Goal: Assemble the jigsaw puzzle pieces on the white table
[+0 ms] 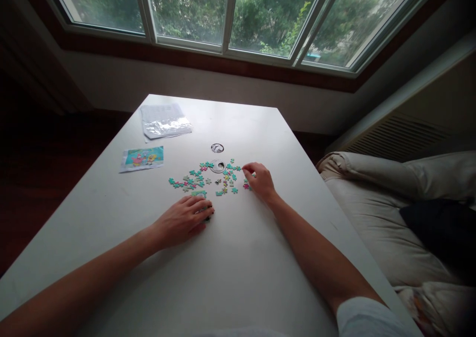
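Small jigsaw puzzle pieces [191, 182], mostly teal with some pink and yellow, lie scattered on the white table [238, 272]. Resting on the near side of them, my left hand [186, 217] has its fingers and thumb around a few pieces, which are largely covered. A short joined strip [199, 194] shows just beyond its fingers. My right hand [259, 181] is at the right edge of the spread, thumb and forefinger drawn together in a pinch. Whatever those fingertips hold is too small to make out. Several pieces are partly hidden beneath this hand.
A picture card [143, 158] with cartoon figures lies left of the pieces, below a clear plastic sleeve [166, 120] with paper. Two round stickers or discs, one farther back [217, 148] and one among the pieces [216, 166], are on the table. A beige sofa [357, 198] stands right.
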The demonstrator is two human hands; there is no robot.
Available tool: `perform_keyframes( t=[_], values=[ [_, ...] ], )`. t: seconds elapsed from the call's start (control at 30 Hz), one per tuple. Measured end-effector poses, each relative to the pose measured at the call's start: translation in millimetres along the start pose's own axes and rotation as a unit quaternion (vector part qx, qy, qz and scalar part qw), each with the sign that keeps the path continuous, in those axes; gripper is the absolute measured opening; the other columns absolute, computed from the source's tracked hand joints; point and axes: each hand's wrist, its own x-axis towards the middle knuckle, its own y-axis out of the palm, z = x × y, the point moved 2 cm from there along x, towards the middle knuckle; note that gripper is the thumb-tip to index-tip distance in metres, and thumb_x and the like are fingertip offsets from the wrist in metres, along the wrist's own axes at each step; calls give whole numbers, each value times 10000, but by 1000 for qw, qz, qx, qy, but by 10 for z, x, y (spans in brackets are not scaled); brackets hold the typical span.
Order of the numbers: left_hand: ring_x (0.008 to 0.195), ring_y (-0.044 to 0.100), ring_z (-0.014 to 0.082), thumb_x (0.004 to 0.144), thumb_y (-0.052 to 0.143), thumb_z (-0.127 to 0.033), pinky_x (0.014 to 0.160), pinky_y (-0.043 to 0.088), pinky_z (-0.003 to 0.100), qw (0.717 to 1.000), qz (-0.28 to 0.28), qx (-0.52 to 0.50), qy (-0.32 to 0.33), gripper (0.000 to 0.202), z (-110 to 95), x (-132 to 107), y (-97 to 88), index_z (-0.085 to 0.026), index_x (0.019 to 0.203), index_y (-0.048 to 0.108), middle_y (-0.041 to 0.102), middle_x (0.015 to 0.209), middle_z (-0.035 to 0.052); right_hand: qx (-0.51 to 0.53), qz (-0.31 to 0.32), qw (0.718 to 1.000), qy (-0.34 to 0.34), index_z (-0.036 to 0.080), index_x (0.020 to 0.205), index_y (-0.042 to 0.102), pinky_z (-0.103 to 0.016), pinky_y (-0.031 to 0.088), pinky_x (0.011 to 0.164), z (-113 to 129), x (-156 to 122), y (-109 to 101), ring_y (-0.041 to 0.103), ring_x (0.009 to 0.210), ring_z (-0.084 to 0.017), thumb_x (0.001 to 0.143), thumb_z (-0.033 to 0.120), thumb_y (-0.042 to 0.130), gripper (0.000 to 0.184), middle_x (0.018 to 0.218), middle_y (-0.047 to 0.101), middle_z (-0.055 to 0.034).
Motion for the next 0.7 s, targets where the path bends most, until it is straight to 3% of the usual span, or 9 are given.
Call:
perform_keyframes(
  t=[0.13,0.27,0.4,0.7],
  values=[
    [1321,509,272,979,507,-280,1112,418,464,1000,-17,-14,10,437,3,24,19,-247,1415,507,570,1423,86,-45,77,994,-67,246,1055,735,-372,407,910,214,-90,158,556,986,-231,932,216,600,185,993,686,-66],
    [1335,505,257,986,484,-266,1134,406,466,999,-17,-26,13,393,-5,53,51,-237,1375,531,568,1432,87,-87,114,986,-90,285,1101,734,-370,389,909,318,-125,226,521,1021,-244,942,276,631,190,1023,651,-72],
    [1332,505,254,975,495,-258,1139,404,466,999,-33,-36,9,357,3,60,76,-229,1324,565,563,1431,92,-80,112,986,-89,281,993,746,-359,388,905,298,-131,237,514,993,-234,938,259,639,122,1001,632,-62],
    [1257,547,254,964,510,-237,1088,440,467,996,-70,-21,-49,260,56,54,52,-219,1192,633,620,1317,102,-89,98,989,-62,256,1020,717,-372,386,905,297,-164,257,514,1005,-247,906,269,671,123,1015,619,-70]
  ],
)
